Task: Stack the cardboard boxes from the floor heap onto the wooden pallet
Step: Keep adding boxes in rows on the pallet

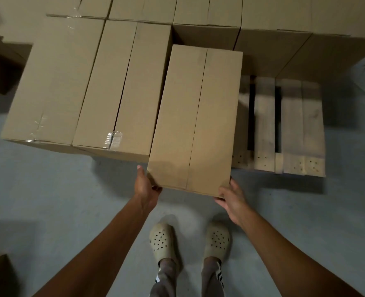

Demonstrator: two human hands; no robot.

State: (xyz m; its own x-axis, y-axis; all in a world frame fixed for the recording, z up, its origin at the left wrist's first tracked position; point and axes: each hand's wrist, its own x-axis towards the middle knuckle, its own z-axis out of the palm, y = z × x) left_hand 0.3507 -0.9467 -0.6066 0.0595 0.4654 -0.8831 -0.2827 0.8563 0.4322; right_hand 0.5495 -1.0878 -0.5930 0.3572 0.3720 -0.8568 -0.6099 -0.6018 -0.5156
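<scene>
Grey floor (48, 189); both hands grip box (195, 116) over pallet (288, 125)

1 cardboard box (194, 116) is gripped by 2 hands, the left hand (145, 189) and the right hand (233, 198). At least 8 other boxes (121, 88) show, several cut off by the frame's edges. There are 1 wooden pallet (288, 125) and 2 perforated clogs (163, 241).

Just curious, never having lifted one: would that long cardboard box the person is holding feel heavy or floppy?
Probably stiff: the held box looks flat though the left hand and right hand grip only its near corners. Likely light, as that grip suffices. No tape shows on its seam, so flaps might open.
</scene>
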